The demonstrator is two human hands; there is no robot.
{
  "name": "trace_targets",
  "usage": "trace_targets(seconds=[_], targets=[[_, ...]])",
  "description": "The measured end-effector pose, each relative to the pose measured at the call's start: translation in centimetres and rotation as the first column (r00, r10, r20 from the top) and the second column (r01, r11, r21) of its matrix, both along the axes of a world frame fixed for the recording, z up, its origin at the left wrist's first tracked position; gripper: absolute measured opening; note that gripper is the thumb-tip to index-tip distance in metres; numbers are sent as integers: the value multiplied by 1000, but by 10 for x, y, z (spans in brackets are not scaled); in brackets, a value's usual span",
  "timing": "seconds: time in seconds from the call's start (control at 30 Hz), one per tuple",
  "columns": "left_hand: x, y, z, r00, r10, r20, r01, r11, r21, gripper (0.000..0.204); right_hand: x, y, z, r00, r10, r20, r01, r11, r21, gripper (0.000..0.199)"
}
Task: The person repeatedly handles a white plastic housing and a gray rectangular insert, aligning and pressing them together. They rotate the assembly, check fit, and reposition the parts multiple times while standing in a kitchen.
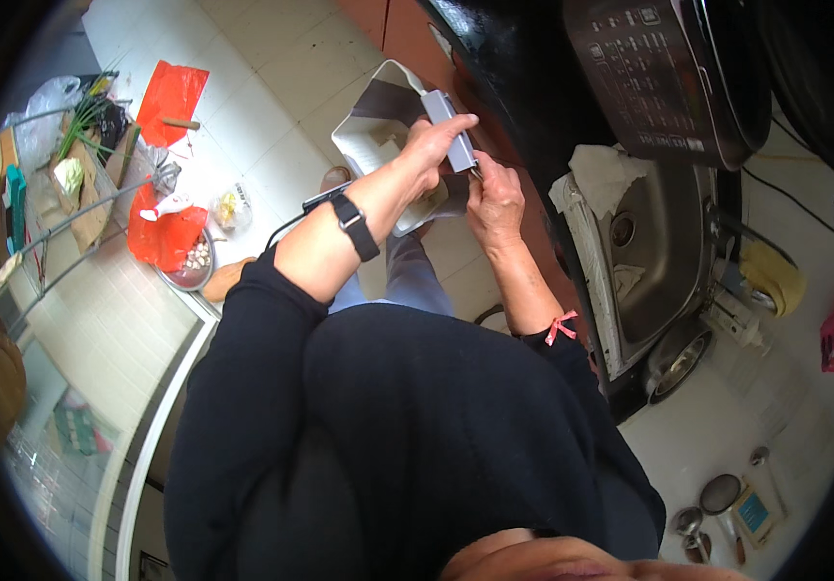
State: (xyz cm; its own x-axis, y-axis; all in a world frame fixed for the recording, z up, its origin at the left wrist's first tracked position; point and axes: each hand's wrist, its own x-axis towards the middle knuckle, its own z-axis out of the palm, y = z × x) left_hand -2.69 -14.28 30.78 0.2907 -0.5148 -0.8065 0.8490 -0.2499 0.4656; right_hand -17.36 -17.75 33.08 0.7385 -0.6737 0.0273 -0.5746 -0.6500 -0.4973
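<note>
My left hand (426,147) grips a grey rectangular block (448,132), with the thumb laid along its upper side. Close to the block's lower end, my right hand (496,198) is closed, and a small dark metal piece shows at its fingertips. What that piece belongs to is hidden by the fingers. Below both hands is a white bin-like container (351,143) with grey inner sides and pale material inside. A white loop runs from its top edge toward the block; I cannot tell whether the two are joined.
At right, a steel sink (664,261) is set in the dark counter, with a white cloth (603,179) on its edge and a black appliance (649,77) beyond. At left, a counter holds red plastic bags (173,102), a bowl of small pale pieces (196,263) and a wire rack (78,218).
</note>
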Motion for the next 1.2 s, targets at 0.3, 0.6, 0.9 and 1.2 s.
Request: trace_targets(seconds=[0.3, 0.6, 0.9, 1.2], targets=[[3, -17, -31, 985, 174, -17, -165, 953, 253, 29, 4, -2, -16, 1000, -17, -19, 18, 999, 37, 42], [-7, 18, -47, 962, 272, -23, -266, 951, 157, 28, 0, 24, -32, 1000, 12, -21, -10, 997, 74, 40], [6, 58, -62, 890, -241, -387, 248, 968, -31, 29, -31, 67, -32, 982, -181, -53, 185, 979, 90, 25], [-5, 98, -47, 582, -772, -256, 805, 591, 51, 57, -68, 167, -33, 855, -498, -147, 517, 842, 155, 29]])
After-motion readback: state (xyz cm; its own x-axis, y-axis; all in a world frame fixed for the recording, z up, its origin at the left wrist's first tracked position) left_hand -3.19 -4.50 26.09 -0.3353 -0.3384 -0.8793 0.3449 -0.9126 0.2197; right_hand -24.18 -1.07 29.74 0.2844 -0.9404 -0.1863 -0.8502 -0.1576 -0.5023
